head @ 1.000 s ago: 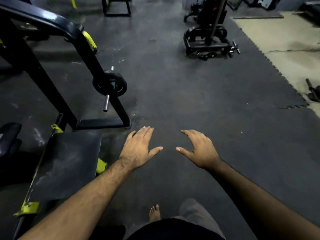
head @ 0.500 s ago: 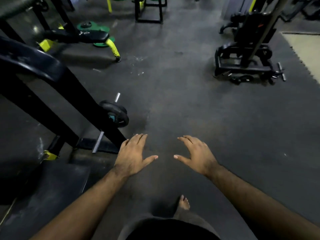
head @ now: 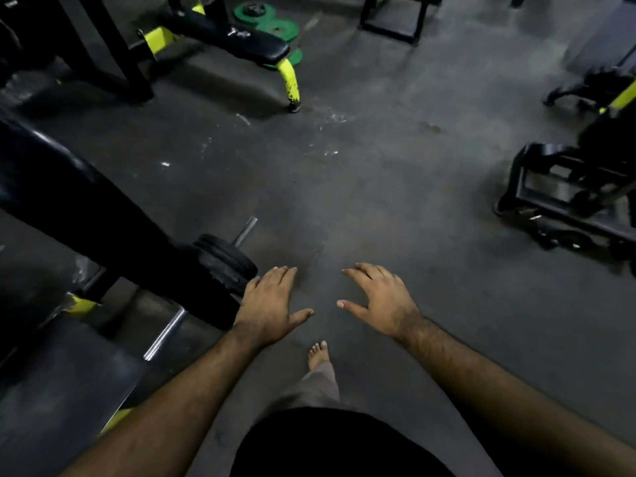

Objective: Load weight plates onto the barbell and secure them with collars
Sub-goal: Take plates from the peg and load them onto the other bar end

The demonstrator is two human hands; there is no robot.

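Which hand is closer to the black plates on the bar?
Left. The left hand hovers open beside the black plates on the bar; the right hand is over bare floor.

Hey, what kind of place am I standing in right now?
Most likely a gym: a padded bench with yellow legs, green weight plates on the floor behind it, and a black plate on a steel bar.

Dark rubber gym floor [head: 361,201], scuffed with pale marks. On it stand a black bench with yellow legs [head: 261,49], green weight plates [head: 275,27] lying flat behind it, a black machine base [head: 564,194], and possibly a rack foot at far top
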